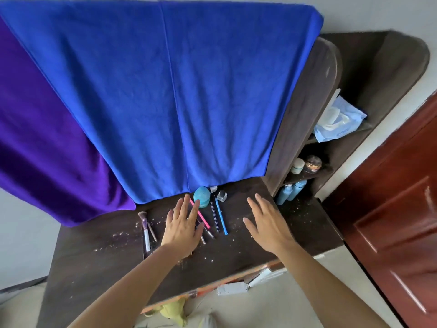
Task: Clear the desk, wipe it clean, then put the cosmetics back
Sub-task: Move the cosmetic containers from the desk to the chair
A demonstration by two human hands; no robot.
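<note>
Both hands are reaching out over a dark wooden desk [99,254] dusted with pale crumbs and specks. The left hand [183,227] is lying flat with fingers spread wide, holding nothing, and it is covering the near ends of a few thin tools; whether the palm is touching the desk cannot be told. The right hand [266,223] is hovering open with fingers spread, also empty, over a bare stretch of desk toward the right edge.

The cosmetics are lying near the back edge of the desk. A pink pencil [200,214] is slanting out from under the left fingertips, and a blue pencil [221,216] with a dark thin liner [214,216] just beside it is lying between the two hands. A round teal sponge case [201,196] is sitting at the back edge, with a small clear glass bottle [222,196] just to its right. Toward the left edge a makeup brush [146,229] with a white handle is lying beside a thinner brush [151,231].

A blue towel [165,91] is hanging down to the back edge, with a purple cloth [35,138] to its left. On the side shelf at the right, two light-blue bottles [289,191] are standing low and two jars [305,165] are sitting above them.
</note>
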